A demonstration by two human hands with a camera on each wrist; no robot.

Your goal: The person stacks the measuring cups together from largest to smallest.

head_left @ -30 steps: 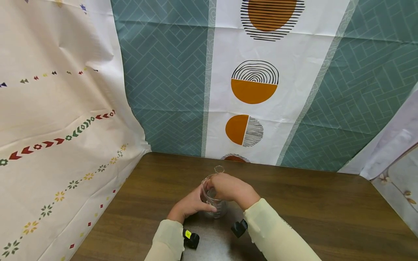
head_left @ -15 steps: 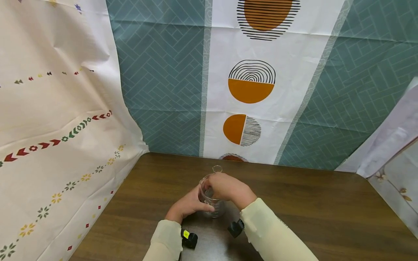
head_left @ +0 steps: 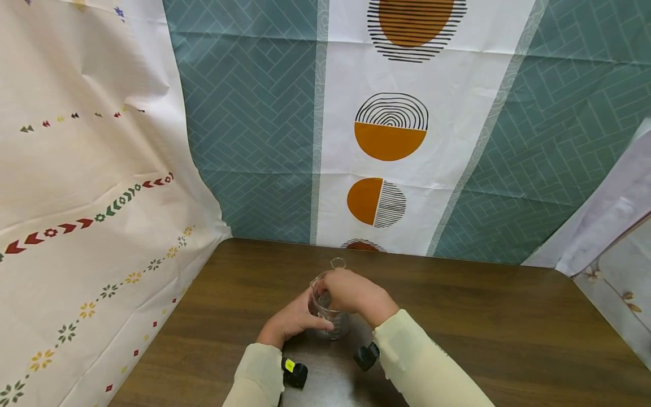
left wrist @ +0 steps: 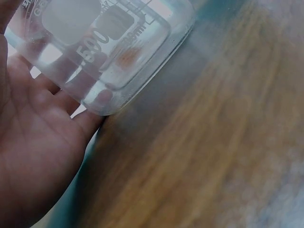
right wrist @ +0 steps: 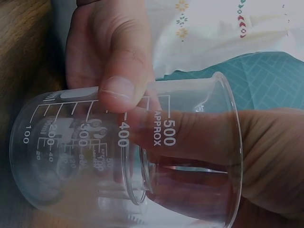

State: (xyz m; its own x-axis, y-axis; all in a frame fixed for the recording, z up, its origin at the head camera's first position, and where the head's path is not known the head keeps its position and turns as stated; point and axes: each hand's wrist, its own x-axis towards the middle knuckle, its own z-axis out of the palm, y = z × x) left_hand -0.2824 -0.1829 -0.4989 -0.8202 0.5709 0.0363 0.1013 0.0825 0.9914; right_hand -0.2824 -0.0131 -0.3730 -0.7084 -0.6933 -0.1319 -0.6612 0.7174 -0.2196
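Around a clear glass beaker (head_left: 339,329) my left hand (head_left: 296,321) curls its fingers and thumb, steadying it on the table. White marks up to 500 show on its wall (right wrist: 166,99), with the left thumb pressed near the 400 line. My right hand (head_left: 353,291) reaches in through the mouth. In the right wrist view, a smaller beaker (right wrist: 111,185) with its own scale sits nested inside. The right thumb (right wrist: 194,135) lies along the inner wall, its tip at the small beaker's rim, which the hand pinches. The other right fingers are partly hidden behind glass.
A clear round rim (head_left: 338,259) shows just behind the right hand. The brown wooden table (head_left: 488,316) extends to both sides. A patterned cloth (head_left: 274,141) hangs along the back edge, and a cream cloth (head_left: 102,198) hangs at the left.
The head view has shifted slightly, so everything appears a little further left. Both hands keep the same places on the beakers.
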